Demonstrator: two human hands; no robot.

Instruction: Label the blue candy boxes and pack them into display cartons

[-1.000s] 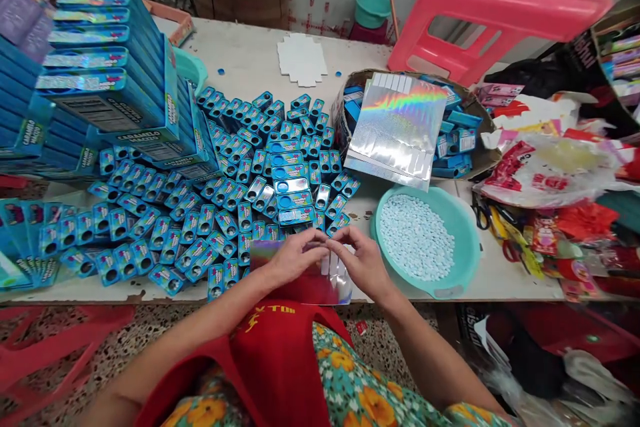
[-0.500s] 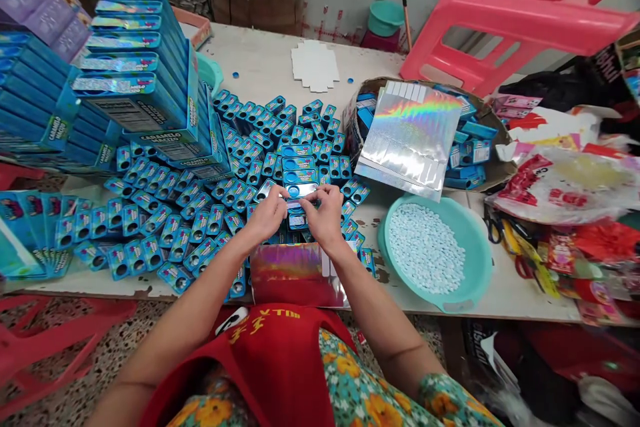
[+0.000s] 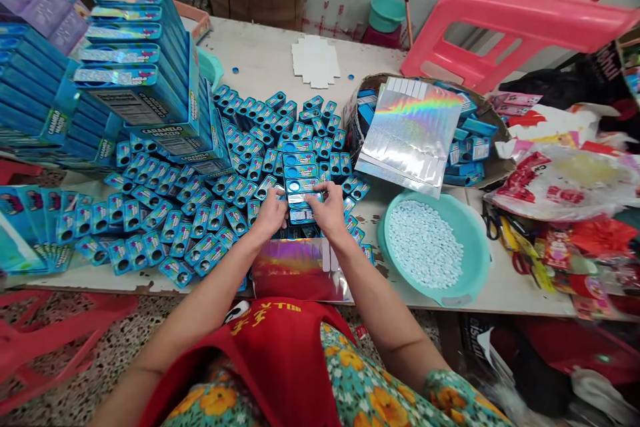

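Shiny sheet (image 3: 295, 270) at your table's (image 3: 525, 301) near edge. Just past it, your left hand (image 3: 271, 215) and right hand (image 3: 329, 213) flank the blue box row (image 3: 300, 169) at its near end, fingertips touching; can't tell if gripping. Farther: silver sheets (image 3: 410, 133) atop carton (image 3: 501, 172).

My right fingers (image 3: 315, 203) hide part of the nearest blue trays (image 3: 301, 170), whose smaller print is too fine to read. Silver sheets (image 3: 410, 137) cover some of the carton's (image 3: 501, 170) contents. The right edge crops the plastic bag (image 3: 575, 177).

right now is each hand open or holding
Left hand: fingers bent at the blue box row, grip unclear.
Right hand: touching the same row, grip unclear.
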